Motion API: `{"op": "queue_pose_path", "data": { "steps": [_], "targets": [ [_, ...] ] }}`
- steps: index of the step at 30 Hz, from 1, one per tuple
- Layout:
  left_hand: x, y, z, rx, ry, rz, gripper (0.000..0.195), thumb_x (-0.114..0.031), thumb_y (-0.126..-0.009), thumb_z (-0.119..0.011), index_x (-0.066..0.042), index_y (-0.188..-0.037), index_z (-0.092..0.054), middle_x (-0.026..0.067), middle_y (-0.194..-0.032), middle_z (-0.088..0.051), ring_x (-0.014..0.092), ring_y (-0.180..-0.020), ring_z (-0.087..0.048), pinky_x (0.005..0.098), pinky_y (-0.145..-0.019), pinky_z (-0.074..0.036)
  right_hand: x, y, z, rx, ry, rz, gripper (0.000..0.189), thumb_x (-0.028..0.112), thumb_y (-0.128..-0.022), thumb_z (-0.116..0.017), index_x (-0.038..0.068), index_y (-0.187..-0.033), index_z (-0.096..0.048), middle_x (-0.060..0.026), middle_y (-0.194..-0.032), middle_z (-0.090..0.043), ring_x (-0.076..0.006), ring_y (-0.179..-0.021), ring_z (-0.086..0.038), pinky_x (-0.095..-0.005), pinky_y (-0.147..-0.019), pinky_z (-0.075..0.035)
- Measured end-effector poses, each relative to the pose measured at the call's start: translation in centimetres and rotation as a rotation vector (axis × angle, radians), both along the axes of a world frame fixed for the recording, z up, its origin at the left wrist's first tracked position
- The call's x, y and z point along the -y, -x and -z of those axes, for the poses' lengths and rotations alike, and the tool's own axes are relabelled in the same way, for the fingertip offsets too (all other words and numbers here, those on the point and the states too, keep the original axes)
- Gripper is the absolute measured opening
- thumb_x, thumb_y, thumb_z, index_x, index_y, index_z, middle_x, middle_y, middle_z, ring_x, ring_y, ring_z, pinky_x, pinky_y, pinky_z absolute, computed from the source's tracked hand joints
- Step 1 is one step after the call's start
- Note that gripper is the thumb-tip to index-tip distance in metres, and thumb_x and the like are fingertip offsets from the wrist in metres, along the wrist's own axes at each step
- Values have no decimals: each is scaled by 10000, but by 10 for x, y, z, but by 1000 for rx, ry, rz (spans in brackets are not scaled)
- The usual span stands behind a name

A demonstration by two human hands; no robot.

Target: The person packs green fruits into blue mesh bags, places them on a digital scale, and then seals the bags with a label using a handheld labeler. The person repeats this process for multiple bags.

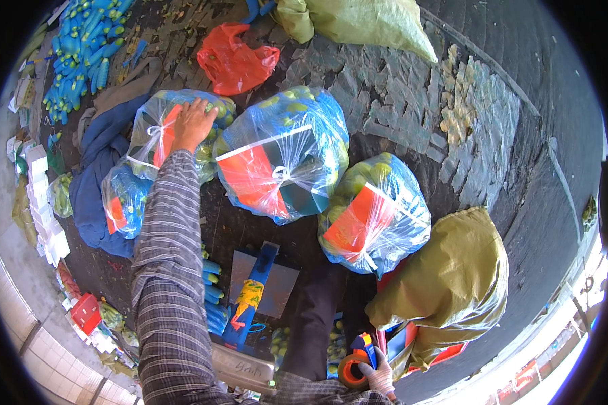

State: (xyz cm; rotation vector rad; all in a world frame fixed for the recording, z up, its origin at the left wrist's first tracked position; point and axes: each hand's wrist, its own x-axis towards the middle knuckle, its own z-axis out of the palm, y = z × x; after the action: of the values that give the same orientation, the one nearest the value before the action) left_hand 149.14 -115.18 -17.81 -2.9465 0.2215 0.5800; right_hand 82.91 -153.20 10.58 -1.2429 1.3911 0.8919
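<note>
My left hand, bare with its fingers slightly spread, rests on top of a tied transparent plastic bag of green produce in blue netting. Knotted in white, a larger bag of the same kind sits beside it, and another tied bag lies to the right. A smaller blue-toned bag is partly behind my left forearm. Low in the picture, my right hand wears a pale glove and grips a blue tape dispenser with an orange roll.
An olive sack slumps at right; a pale green sack lies at the top. A red plastic bag, blue-netted produce and dark blue cloth lie around. Below stands a blue bar with yellow wrapping.
</note>
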Motion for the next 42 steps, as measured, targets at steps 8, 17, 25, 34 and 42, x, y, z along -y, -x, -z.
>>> {"op": "queue_pose_path", "data": {
  "steps": [8, 17, 25, 34, 42],
  "targets": [
    [227, 84, -46, 159, 539, 508, 501, -471, -1075, -599, -111, -1402, -719, 140, -1479, -671, 372, -1481, -507, 506, -1255, -358, -6, 22, 4, 31, 44, -107, 871, 271, -819, -911, -18, -1543, -523, -174, -1322, -729, -233, -1173, -714, -357, -1060, -557],
    [368, 321, -26, 31, 692, 194, 603, -421, -1015, -714, -61, -1481, -586, 234, -1551, -527, 430, -1444, -495, 570, -1201, -389, -1, 78, -9, 34, 68, 149, 863, 244, -858, -898, -6, -1578, -494, -142, -1298, -721, -190, -1144, -698, -337, -1036, -566],
    [389, 396, -37, 41, 433, 585, 618, -401, -1039, -667, -133, -1582, -545, 143, -1677, -450, 406, -1588, -329, 602, -1310, -219, 0, 127, -9, 210, 124, 101, 860, 239, -865, -892, 36, -1596, -488, -171, -1320, -720, -232, -1194, -706, -362, -1071, -551],
    [283, 632, -135, -284, 461, 156, 585, -309, -979, -742, -86, -1503, -609, 176, -1547, -586, 447, -1481, -471, 571, -1250, -348, 30, 179, -20, 295, 32, 319, 820, 212, -892, -880, -6, -1579, -491, -114, -1355, -697, -194, -1203, -672, -335, -1086, -527],
    [230, 755, -204, -566, 662, -286, 415, -304, -1001, -723, -40, -1321, -738, 190, -1296, -756, 375, -1208, -705, 473, -1052, -542, 32, 219, 3, 324, -50, 418, 732, 36, -891, -843, 12, -1557, -541, -76, -1340, -696, -183, -1156, -675, -321, -1051, -544]
  ]
}}
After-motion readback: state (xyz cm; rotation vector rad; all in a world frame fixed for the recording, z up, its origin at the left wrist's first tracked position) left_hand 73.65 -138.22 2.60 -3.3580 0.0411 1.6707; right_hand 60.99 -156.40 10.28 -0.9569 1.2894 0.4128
